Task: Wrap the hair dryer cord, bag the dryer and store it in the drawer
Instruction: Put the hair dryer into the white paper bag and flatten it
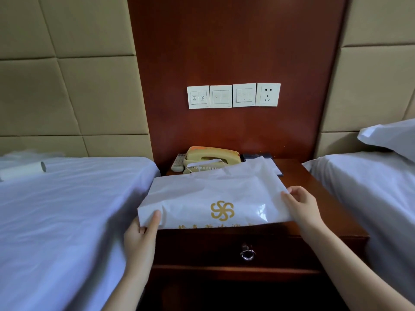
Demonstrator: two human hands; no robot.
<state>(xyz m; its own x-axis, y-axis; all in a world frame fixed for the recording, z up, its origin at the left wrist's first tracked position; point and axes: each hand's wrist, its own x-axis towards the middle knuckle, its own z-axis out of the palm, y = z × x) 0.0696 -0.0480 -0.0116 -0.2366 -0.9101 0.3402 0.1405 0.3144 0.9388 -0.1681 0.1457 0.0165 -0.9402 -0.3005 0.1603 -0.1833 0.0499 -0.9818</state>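
Nearest: left hand [143, 234], thumb laid on top of the near left corner of the bag [213, 189], fingers underneath, pinching it. Right hand [301, 205], fingers curled over the bag's right edge, gripping it.

Bag: white, gold pinwheel emblem and gold lettering on its face. It lies flat across the top of the bedside table [314, 189], its near edge hanging slightly past the front. It bulges somewhat; its contents cannot be seen.

Drawer [202, 250]: dark red-brown wood, in the table's front directly below the bag, closed, with a metal ring pull [247, 254] at its middle.

Either side: left bed [67, 209], white sheet, with a white tube [22, 170] lying near its head; right bed [370, 187], white sheet, with a pillow [390, 136].

Back of the table: cream telephone [211, 157], partly behind the bag; a pale remote [178, 163] just left of it.

Wall: wood panel [224, 41] carrying three switch plates [221, 96] and a socket [268, 94] in a row; padded beige panels [67, 86] to both sides.
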